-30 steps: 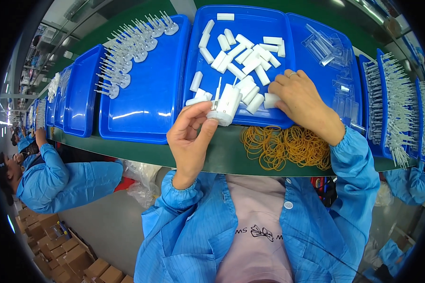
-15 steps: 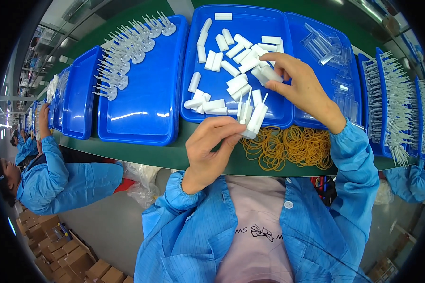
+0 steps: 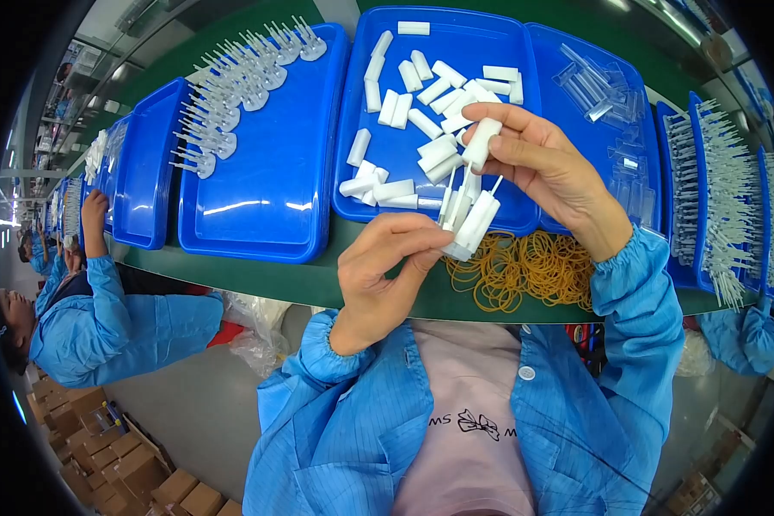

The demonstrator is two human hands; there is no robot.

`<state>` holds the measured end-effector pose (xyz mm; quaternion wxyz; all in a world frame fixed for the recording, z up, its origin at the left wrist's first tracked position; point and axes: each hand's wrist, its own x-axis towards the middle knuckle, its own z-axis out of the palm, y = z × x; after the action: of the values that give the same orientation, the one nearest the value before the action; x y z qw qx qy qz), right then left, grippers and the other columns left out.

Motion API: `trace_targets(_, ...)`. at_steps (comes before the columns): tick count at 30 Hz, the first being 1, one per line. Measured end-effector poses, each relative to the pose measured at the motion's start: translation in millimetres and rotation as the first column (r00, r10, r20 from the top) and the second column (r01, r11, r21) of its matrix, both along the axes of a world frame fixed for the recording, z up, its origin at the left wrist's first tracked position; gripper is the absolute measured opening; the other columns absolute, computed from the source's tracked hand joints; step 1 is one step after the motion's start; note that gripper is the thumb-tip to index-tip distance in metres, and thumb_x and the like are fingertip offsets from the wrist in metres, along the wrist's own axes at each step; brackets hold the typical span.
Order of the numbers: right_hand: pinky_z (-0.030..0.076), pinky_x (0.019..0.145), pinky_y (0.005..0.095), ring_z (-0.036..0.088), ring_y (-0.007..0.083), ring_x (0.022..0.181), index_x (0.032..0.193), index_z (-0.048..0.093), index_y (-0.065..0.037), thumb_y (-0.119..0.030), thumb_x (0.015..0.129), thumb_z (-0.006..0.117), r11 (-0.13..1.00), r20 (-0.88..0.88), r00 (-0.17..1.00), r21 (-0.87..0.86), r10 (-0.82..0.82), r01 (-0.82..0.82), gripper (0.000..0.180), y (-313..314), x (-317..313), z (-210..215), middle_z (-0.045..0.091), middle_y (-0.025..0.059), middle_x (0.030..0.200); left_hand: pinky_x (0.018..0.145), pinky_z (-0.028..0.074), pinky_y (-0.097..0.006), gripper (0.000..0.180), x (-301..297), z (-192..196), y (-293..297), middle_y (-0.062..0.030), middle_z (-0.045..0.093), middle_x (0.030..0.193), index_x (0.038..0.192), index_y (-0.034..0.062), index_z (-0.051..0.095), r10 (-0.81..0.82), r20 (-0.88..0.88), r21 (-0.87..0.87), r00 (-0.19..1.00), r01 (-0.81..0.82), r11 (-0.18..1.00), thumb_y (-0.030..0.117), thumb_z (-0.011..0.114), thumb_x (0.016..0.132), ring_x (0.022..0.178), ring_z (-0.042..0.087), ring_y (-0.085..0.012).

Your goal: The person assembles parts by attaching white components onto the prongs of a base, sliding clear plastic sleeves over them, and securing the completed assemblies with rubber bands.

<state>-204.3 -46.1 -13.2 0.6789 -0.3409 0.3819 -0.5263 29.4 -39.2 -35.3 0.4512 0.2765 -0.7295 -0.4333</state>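
My left hand [image 3: 380, 273] grips a small bunch of white plastic pieces with thin stems [image 3: 466, 217] just above the green table edge. My right hand [image 3: 549, 170] holds one white cap [image 3: 480, 143] over the bunch, close above its stems. Behind both hands a blue tray [image 3: 490, 43] holds several loose white caps [image 3: 404, 112]. A heap of yellow rubber bands [image 3: 525, 268] lies on the green table [image 3: 258, 277] right under my right wrist.
A blue tray [image 3: 267, 206] to the left carries rows of white stemmed parts [image 3: 232, 86]. Clear plastic covers [image 3: 602, 86] fill the tray to the right, and further trays of white stemmed parts [image 3: 718, 198] stand at far right. A person in blue [image 3: 103, 318] works at left; cardboard boxes [image 3: 120, 456] lie on the floor.
My left hand has lifted the bunch up and toward the tray. My right hand picked a white cap out of the tray and brought it over the bunch.
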Motion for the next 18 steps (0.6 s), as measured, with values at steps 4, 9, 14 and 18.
trace_targets(4,0.048,0.093,0.0287,0.06,0.0149,0.104,0.129,0.052,-0.003,-0.012,0.09,0.061,1.0,0.028,1.0,0.014,-0.003,0.003,0.041,1,1,0,0.063,0.0078,0.113,0.074,0.05,-0.028,0.017,1,4,1,-0.0117,0.065,0.095,0.095,-0.0009,0.069,-0.032,0.03,0.002,0.999,0.032,0.999,-0.007,0.068,0.079,0.086,0.062,-0.0195)
trace_targets(9,0.046,0.089,0.0271,0.059,0.0144,0.102,0.121,0.062,-0.005,-0.02,0.093,0.061,0.993,-0.167,0.982,-0.054,0.091,-0.101,0.031,5,4,8,0.064,0.0071,0.112,0.074,0.05,-0.028,0.016,2,6,1,-0.0114,0.065,0.095,0.093,-0.0004,0.07,-0.021,0.039,-0.004,0.999,0.021,1.0,-0.007,0.068,0.079,0.086,0.062,-0.0194)
trace_targets(14,0.046,0.087,0.0272,0.059,0.0139,0.098,0.116,0.066,-0.007,-0.027,0.093,0.061,0.976,-0.437,0.89,-0.096,0.133,-0.193,0.031,5,-7,12,0.066,0.0067,0.106,0.069,0.048,-0.029,0.028,0,7,-3,-0.008,0.066,0.092,0.094,0.005,0.073,-0.03,0.111,-0.145,0.993,0.046,0.988,-0.009,0.07,0.069,0.083,0.062,-0.0214)
trace_targets(18,0.046,0.083,0.0252,0.059,0.0126,0.09,0.111,0.066,-0.007,-0.031,0.094,0.06,0.98,-0.567,0.824,-0.156,0.015,-0.126,0.031,5,-3,10,0.065,0.0054,0.099,0.071,0.047,-0.031,0.031,-1,8,-3,-0.0079,0.066,0.092,0.094,0.0056,0.073,-0.002,0.124,-0.155,0.992,0.022,0.988,-0.009,0.069,0.067,0.085,0.061,-0.0229)
